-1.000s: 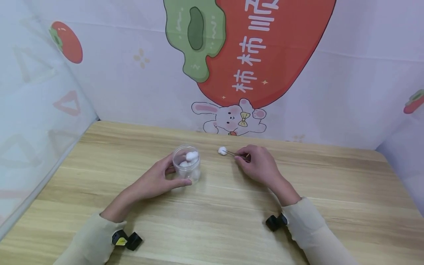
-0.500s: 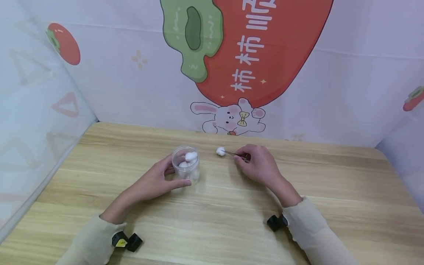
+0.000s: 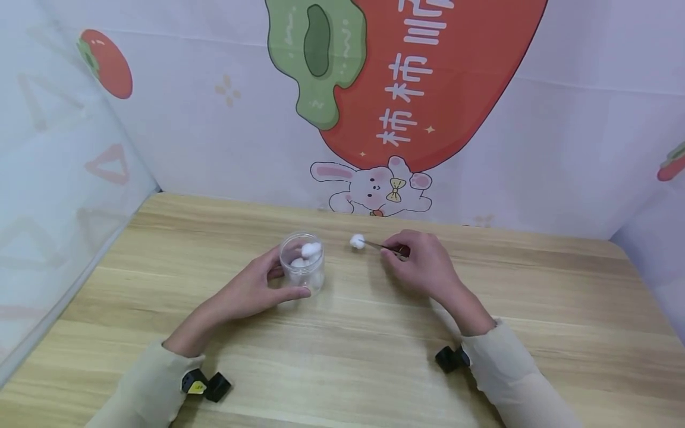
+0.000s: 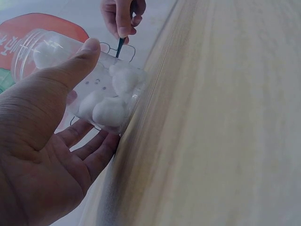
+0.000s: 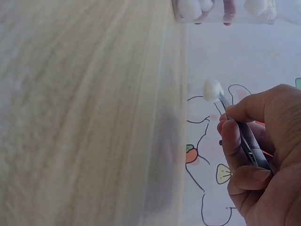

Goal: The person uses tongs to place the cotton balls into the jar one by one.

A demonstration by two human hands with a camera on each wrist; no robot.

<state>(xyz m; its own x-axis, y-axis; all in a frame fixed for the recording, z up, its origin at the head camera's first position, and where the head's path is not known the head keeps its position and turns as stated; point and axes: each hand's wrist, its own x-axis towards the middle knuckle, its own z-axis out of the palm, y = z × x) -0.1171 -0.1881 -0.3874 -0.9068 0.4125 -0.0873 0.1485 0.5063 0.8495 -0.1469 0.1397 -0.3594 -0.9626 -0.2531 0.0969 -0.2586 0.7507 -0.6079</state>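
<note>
My left hand (image 3: 251,291) grips a clear plastic jar (image 4: 70,52) round its side, thumb in front and fingers behind. The jar stands on the table with its top uncovered. Several white cotton balls (image 4: 109,112) lie inside, one of them (image 3: 311,250) up near the rim. My right hand (image 3: 423,261) holds dark tweezers (image 5: 247,136) between thumb and fingers. At their tips is a single cotton ball (image 5: 212,89), held above the table, to the right of the jar and apart from it.
The wooden table (image 3: 342,368) reaches back to a printed cloth backdrop (image 3: 535,160) with a rabbit and a large red fruit. Another cloth wall (image 3: 59,172) closes the left side. A small black device (image 3: 206,385) is strapped on each sleeve.
Hardly anything differs. The head view has shifted slightly. Both hands keep their holds on the jar and the tweezers, and the cotton ball stays at the tips.
</note>
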